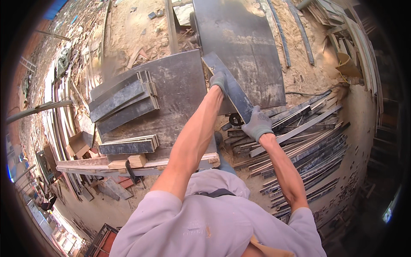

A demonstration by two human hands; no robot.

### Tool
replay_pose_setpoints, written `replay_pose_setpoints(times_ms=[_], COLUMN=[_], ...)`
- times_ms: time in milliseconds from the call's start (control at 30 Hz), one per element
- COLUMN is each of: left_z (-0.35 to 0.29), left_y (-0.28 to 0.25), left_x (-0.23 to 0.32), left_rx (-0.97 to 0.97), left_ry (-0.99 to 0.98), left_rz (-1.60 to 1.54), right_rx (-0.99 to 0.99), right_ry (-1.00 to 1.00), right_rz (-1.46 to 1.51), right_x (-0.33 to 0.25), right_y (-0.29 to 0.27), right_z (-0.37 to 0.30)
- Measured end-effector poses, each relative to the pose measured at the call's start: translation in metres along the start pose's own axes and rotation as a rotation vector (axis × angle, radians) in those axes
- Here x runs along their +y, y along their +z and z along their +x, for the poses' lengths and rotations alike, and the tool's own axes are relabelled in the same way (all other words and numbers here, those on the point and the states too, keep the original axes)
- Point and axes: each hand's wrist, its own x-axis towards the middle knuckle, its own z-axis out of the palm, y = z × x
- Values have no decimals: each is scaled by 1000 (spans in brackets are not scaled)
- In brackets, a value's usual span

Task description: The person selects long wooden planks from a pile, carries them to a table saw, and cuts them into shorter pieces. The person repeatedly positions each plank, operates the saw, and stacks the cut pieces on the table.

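Between my two gloved hands is a dark plywood strip [233, 83], tilted from upper left to lower right. Near its upper part, my left hand [218, 82] in a grey glove is closed on the edge. At the lower end, my right hand [257, 124], also gloved, grips the strip, its fingers partly hidden behind the board. The strip lies across the gap between a dark worktable [180, 85] and a large dark panel [244, 47]. Left of my arm, a stack of short dark plywood pieces [122, 100] rests on the worktable, with a smaller stack [128, 145] nearer me.
Many long dark strips [308, 145] are piled on the ground at my right. A wooden rail [102, 167] with a dark metal clamp [133, 171] runs along the table's near edge. Scrap wood [60, 98] litters the far left, and more boards [359, 51] lean at the right.
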Motion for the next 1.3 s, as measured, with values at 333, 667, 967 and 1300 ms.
replay_pose_setpoints(times_ms=[333,667,967,1300], left_z=[87,-78,-181,-91], left_y=[1,-73,-376,-606], left_x=[2,-25,-43,-2], left_rx=[-67,95,764,1237], left_ry=[72,379,338,-256], left_rz=[87,211,-192,-142], right_rx=[63,260,157,403], right_ry=[-45,-243,-902,-1125], right_rz=[33,225,-155,-117], right_x=[-2,34,-163,-367], right_y=[-5,71,136,142], right_z=[9,-31,-60,-37])
